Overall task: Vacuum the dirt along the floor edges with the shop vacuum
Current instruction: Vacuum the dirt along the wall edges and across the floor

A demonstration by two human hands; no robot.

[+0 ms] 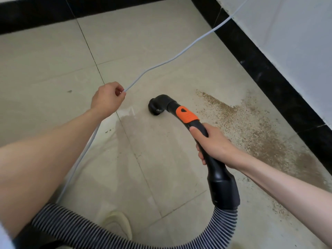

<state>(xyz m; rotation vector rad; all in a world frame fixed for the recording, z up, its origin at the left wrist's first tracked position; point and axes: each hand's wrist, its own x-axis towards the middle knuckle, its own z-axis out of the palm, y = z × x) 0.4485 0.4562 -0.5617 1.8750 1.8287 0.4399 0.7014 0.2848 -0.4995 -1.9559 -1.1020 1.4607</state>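
Centre-right of the frame: right hand (213,144) wrapped round the black vacuum handle (206,141), just below the orange slider (186,115), thumb laid along the top. Nozzle opening (154,108) at frame centre, curved end pointing left and down toward the tile, away from the dirt; contact with the floor not clear from this angle. Left of centre: left hand (107,98) pinching the white power cord (161,63), which runs up-right to the wall and back down-left under the forearm. Right side: dirt (255,126), a tan granular spread along the black baseboard (269,78), widest toward lower right, untouched as it lies. Bottom: ribbed hose (226,229) looping from the handle cuff round to lower left, past a pale shoe (116,223). Handling, as judgement: handle rigid and light, one hand enough; hose flexible but springy, likely to tug back on wide sweeps, so best gripped on the rigid section as now, never on the ribs. Cord limp and light, likely being kept clear of the nozzle path. Damp-looking patch on the tile (143,159) near centre, possibly slippery. Next likely: swing nozzle right onto the dirt band.
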